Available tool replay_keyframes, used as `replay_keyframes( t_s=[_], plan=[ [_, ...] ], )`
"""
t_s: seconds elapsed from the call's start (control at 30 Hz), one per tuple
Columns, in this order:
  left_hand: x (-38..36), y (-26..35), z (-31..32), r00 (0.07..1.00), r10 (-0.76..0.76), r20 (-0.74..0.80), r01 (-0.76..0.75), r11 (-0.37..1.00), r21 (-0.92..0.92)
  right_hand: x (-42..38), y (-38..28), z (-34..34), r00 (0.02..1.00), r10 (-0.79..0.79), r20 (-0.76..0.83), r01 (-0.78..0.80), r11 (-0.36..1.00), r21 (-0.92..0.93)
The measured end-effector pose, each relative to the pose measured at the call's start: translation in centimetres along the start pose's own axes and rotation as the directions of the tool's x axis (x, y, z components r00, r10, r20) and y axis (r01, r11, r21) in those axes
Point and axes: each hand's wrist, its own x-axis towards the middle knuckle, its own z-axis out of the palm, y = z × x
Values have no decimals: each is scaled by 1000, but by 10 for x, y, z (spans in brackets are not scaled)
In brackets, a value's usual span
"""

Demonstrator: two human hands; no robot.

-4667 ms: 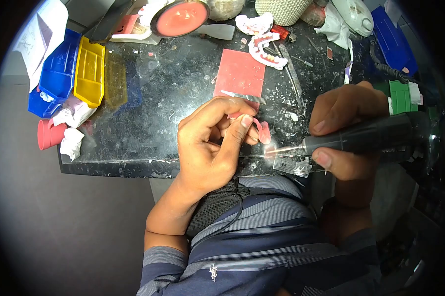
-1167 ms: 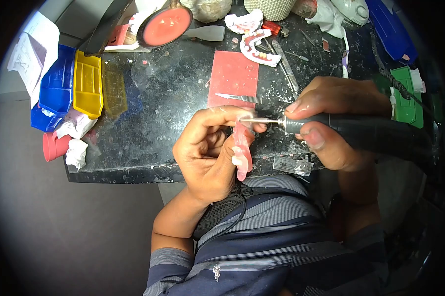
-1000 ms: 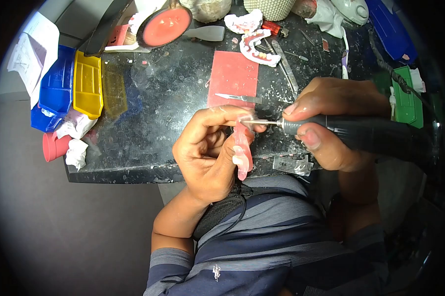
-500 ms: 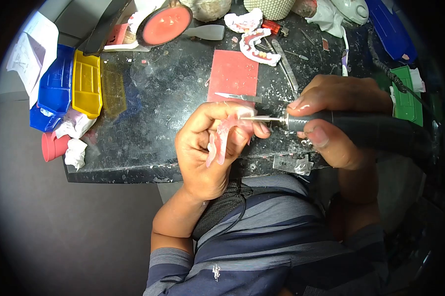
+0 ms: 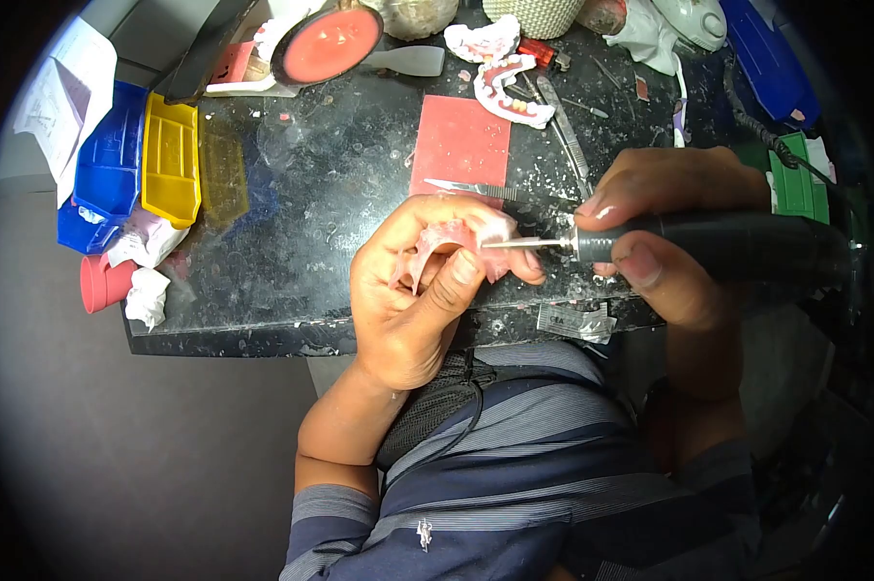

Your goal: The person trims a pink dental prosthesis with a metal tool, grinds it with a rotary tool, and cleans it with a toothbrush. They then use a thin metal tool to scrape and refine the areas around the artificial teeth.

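My left hand [image 5: 398, 290] is closed on a pink, translucent denture base [image 5: 444, 238], a curved arch pinched between thumb and fingers. My right hand [image 5: 674, 232] grips a black rotary handpiece [image 5: 737, 244] that points left. Its thin metal bur [image 5: 524, 243] reaches the right end of the denture base and seems to touch it. Just behind my left fingers, a knife blade [image 5: 461, 187] lies across a square pink wax sheet [image 5: 463, 140].
Dental casts with pink wax and teeth [image 5: 510, 94] stand at the back, beside a metal tool [image 5: 565, 126]. A round dish of pink material [image 5: 329, 45] and a spatula [image 5: 408, 61] lie back left. Yellow [image 5: 171, 160] and blue [image 5: 108, 160] bins line the left; a green bin [image 5: 798, 179] is right.
My left hand has turned the denture base, so its arch now opens downward. The handpiece has shifted slightly right and down, its bur still at the denture base.
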Motion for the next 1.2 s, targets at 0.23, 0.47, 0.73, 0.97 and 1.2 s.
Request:
replay_keyframes(
  t_s=[0.23, 0.47, 0.73, 0.97, 1.2],
  plan=[
    [2, 0, -2, 1000, -9, 26, 8, 999, 33, 0, 6, -2, 999, -23, 45, 21, 999, 46],
    [1, -1, -2, 999, -15, 31, 15, 1000, 19, -2, 2, 1, 1000, 20, -14, -19, 997, 77],
    [-2, 1, 1, 1000, -18, 16, 18, 998, 54, -6, 0, 0, 997, 71, -7, -71, 995, 66],
    [0, 4, 1, 999, -29, -26, 31, 996, 84, -3, 3, -3, 1000, 20, -15, -19, 999, 43],
    [0, 2, 2, 1000, 1, -1, -1, 995, 102, -1, 5, -9, 999, -26, 35, 26, 1000, 7]
  ],
)
